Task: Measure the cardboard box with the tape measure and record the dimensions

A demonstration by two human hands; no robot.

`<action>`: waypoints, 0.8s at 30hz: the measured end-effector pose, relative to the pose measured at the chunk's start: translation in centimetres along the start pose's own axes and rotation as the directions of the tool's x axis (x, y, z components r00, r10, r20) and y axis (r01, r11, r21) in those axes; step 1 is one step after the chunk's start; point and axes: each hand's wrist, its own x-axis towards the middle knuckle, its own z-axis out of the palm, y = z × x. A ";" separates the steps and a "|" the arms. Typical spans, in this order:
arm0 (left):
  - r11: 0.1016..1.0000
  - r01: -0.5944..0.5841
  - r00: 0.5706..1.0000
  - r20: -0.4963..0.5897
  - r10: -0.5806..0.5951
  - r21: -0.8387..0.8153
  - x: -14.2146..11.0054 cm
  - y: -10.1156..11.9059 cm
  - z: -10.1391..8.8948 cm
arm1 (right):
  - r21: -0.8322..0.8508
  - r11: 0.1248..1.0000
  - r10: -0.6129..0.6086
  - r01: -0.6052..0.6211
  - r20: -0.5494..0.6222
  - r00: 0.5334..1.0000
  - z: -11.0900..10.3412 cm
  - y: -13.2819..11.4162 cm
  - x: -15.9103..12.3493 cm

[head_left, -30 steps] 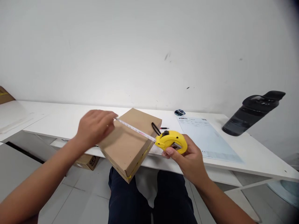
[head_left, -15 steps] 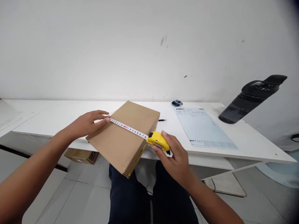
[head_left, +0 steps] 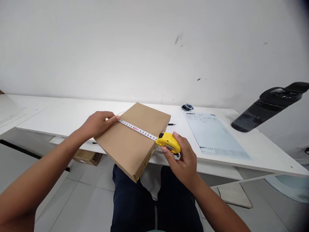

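A flat brown cardboard box (head_left: 130,145) rests partly on the desk, its near corner jutting over the edge above my lap. Across its top lies the white blade of a tape measure (head_left: 168,142), running from the left edge to the right edge. My left hand (head_left: 98,124) pinches the blade's end at the left edge, thumb on top, the other fingers folded against the box's side; the tip is hidden. At the right edge, my right hand (head_left: 185,158) grips the yellow case between thumb and fingers. Yellow shows along the box's right side.
The white desk (head_left: 60,112) stands against a wall. Right of the box lie a pen (head_left: 172,124), a dark patterned item (head_left: 187,107) and a printed sheet (head_left: 214,133). A dark bottle (head_left: 267,108) stands farther right. Another carton (head_left: 88,157) sits below the desk.
My left fingers have curled in from a straighter pose, with the thumb still on the blade. The tape measure stays across the box. The whole view has shifted slightly.
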 end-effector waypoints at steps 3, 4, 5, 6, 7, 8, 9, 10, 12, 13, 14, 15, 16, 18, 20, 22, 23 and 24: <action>0.986 0.048 0.998 -0.023 -0.052 -0.162 1.4 -0.3 0.7 | 0.005 1.000 0.002 -0.002 0.009 1.000 0.2 0.3 -0.4; 0.974 0.058 0.998 -0.007 -0.061 -0.219 1.7 -0.4 0.9 | 0.007 1.000 -0.002 0.002 0.011 1.000 0.2 0.5 -0.5; 0.962 0.073 0.997 0.019 -0.071 -0.262 2.0 -0.5 1.0 | 0.009 1.000 -0.009 0.009 0.013 1.000 0.3 0.6 -0.6; 0.955 0.091 0.996 0.050 -0.080 -0.282 2.1 -0.5 1.1 | 0.010 1.000 -0.021 0.021 0.017 1.000 0.3 0.6 -0.7; 0.955 0.107 0.993 0.076 -0.090 -0.277 2.1 -0.6 1.1 | 0.009 0.999 -0.033 0.033 0.021 0.999 0.3 0.7 -0.7; 0.962 0.116 0.991 0.093 -0.096 -0.247 2.0 -0.6 1.0 | 0.005 0.999 -0.048 0.048 0.023 0.999 0.3 0.8 -0.8; 0.973 0.110 0.991 0.104 -0.090 -0.202 1.9 -0.7 0.9 | -0.001 0.998 -0.061 0.061 0.024 0.998 0.3 0.8 -0.8; 0.986 0.084 0.991 0.112 -0.067 -0.147 1.8 -0.7 0.8 | -0.007 0.998 -0.066 0.067 0.022 0.998 0.3 0.9 -0.8; 1.000 0.002 0.993 0.117 0.001 -0.022 1.9 -1.1 0.6 | -0.009 0.998 -0.063 0.063 0.014 0.998 0.5 1.1 -0.7; 0.999 -0.033 0.992 0.121 0.028 0.036 2.1 -1.4 0.4 | -0.004 0.998 -0.060 0.060 0.012 0.998 0.8 1.3 -0.5; 0.995 -0.054 0.991 0.126 0.043 0.086 2.5 -1.8 0.3 | 0.004 0.999 -0.055 0.054 0.015 0.998 1.2 1.5 -0.3; 0.990 -0.061 0.991 0.126 0.045 0.125 3.0 -2.2 0.0 | 0.011 0.999 -0.047 0.047 0.024 0.999 1.8 1.8 0.0; 0.987 -0.054 0.993 0.116 0.037 0.149 3.5 -2.7 -0.3 | 0.018 0.999 -0.036 0.036 0.036 0.999 2.5 2.1 0.4; 0.988 -0.017 0.999 0.054 0.009 0.152 4.4 -3.5 -1.7 | 0.049 0.999 0.016 -0.020 0.073 0.997 3.9 2.5 1.2; 0.991 0.011 0.998 -0.062 -0.003 0.135 4.3 -3.6 -3.7 | 0.128 0.988 0.079 -0.091 0.101 0.992 4.7 2.6 1.8; 0.991 -0.008 0.972 -0.232 0.039 0.131 2.3 -2.7 -5.5 | 0.226 0.969 0.080 -0.102 0.106 0.991 4.5 2.0 1.7; 0.990 -0.030 0.932 -0.355 0.077 0.136 0.5 -1.8 -5.9 | 0.273 0.958 0.057 -0.083 0.100 0.993 4.1 1.5 1.3; 0.986 -0.092 0.868 -0.474 0.149 0.142 -1.7 -0.7 -5.8 | 0.320 0.946 0.028 -0.056 0.092 0.995 3.6 0.8 0.5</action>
